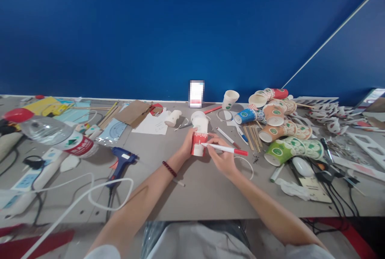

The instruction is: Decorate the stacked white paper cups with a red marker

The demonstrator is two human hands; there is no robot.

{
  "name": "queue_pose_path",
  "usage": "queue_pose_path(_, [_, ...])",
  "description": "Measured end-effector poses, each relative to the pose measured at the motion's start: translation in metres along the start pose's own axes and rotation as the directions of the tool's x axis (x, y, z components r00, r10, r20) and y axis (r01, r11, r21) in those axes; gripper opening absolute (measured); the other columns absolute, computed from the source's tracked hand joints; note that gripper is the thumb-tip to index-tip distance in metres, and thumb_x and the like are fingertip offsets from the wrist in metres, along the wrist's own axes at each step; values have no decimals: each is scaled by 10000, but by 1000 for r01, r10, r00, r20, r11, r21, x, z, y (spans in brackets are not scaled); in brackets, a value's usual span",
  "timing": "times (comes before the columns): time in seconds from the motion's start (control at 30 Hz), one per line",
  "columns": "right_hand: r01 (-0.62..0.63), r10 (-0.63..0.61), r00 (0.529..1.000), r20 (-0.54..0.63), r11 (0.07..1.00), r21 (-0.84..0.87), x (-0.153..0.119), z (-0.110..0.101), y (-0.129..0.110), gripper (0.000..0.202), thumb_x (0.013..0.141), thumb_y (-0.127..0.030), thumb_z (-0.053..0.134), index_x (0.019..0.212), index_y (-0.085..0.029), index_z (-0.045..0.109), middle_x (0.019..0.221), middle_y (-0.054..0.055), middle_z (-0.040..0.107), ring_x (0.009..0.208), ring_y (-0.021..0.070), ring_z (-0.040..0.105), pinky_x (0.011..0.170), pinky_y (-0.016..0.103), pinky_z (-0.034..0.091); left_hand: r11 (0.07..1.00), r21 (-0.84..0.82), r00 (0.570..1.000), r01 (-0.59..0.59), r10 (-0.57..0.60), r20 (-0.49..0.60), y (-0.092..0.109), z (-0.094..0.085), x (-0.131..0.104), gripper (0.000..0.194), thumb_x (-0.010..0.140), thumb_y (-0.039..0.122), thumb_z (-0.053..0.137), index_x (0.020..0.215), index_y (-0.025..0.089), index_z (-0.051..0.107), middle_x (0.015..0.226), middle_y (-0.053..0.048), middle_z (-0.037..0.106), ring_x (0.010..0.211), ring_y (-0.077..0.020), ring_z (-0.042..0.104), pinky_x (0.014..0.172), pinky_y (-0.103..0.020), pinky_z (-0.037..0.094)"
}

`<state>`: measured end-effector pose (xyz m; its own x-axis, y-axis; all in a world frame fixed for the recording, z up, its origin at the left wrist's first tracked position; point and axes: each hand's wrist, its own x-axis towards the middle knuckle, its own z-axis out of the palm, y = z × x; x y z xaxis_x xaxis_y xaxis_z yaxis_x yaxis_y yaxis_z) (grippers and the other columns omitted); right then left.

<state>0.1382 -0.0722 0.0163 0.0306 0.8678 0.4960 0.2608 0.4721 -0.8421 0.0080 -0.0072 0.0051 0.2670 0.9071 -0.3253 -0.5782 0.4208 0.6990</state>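
A red and white paper cup (199,146) stands at the middle of the table, joined or stacked with white cups (199,121) behind it. My left hand (189,143) is closed around its left side. In my right hand (223,158) is a white marker with a red end (230,149), its tip at the cup's patterned side. I cannot tell whether the tip touches the paper. The fingers of my right hand are bent round the marker, and some rest close to the cup's right side.
A blue glue gun (122,164), a lying water bottle (64,136) and a power strip (33,180) are at left. Several coloured paper cups (276,152) lie at right, near wooden sticks (252,137). A phone (197,93) leans against the blue wall. White cable loops (111,206) cross the left side.
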Motion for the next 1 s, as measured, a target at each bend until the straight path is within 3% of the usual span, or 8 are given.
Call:
queue_pose_path(0.13, [-22, 23, 1000, -19, 1000, 12, 0, 0, -3, 54, 892, -256, 581, 881, -232, 628, 996, 77, 701, 1138, 257, 622, 956, 435, 504, 1000, 10, 1000, 9, -10, 12, 0, 0, -1, 267, 725, 398, 624, 780, 138, 597, 671, -49, 648, 581, -161, 574, 583, -278, 457])
queue_pose_path(0.27, [-1, 1, 1000, 23, 1000, 13, 0, -1, -2, 75, 887, -255, 582, 827, -233, 622, 856, 59, 697, 1142, 269, 618, 949, 438, 505, 1000, -6, 1000, 0, 0, -6, 1, 1, -1, 244, 736, 378, 610, 765, 136, 600, 650, -41, 635, 565, -153, 562, 574, -274, 449])
queue_pose_path(0.47, [-41, 41, 999, -9, 999, 6, -1, 0, 0, 66, 891, -278, 588, 890, -231, 635, 990, 78, 704, 1166, 267, 611, 963, 440, 502, 1000, 2, 1000, 7, -7, -1, 1, 2, -2, 271, 716, 402, 634, 756, 136, 598, 653, -42, 638, 563, -149, 559, 566, -269, 445])
queue_pose_path(0.6, [-15, 14, 1000, 27, 1000, 12, -1, 1, 0, 73, 893, -272, 584, 855, -235, 633, 888, 58, 710, 1189, 268, 600, 985, 440, 489, 1000, 3, 1000, -9, 9, 5, 0, 0, 0, 275, 720, 402, 628, 780, 134, 609, 687, -46, 651, 593, -155, 575, 592, -275, 459])
queue_pose_path(0.77, [-77, 78, 997, -7, 997, 18, -2, 0, 1, 95, 898, -304, 591, 929, -231, 643, 1077, 88, 703, 1184, 267, 608, 971, 439, 506, 999, 31, 1000, 30, -30, 0, 1, 0, -2, 260, 770, 402, 582, 767, 144, 605, 687, -59, 659, 586, -161, 569, 586, -282, 455])
queue_pose_path(0.9, [-35, 35, 999, 25, 999, 8, -1, 0, -2, 92, 901, -290, 581, 851, -239, 640, 890, 57, 712, 1195, 267, 595, 992, 442, 488, 1000, 12, 1000, 12, -12, -7, 1, 2, -2, 256, 755, 391, 593, 774, 137, 609, 666, -48, 648, 574, -154, 569, 583, -274, 454])
queue_pose_path(1.0, [-57, 57, 998, 0, 998, 12, -1, 1, -3, 92, 899, -303, 585, 870, -237, 642, 961, 70, 716, 1173, 265, 609, 961, 432, 510, 1000, 16, 1000, 22, -22, 6, 0, 1, -1, 290, 728, 419, 619, 779, 134, 609, 683, -56, 657, 581, -161, 580, 586, -280, 457])
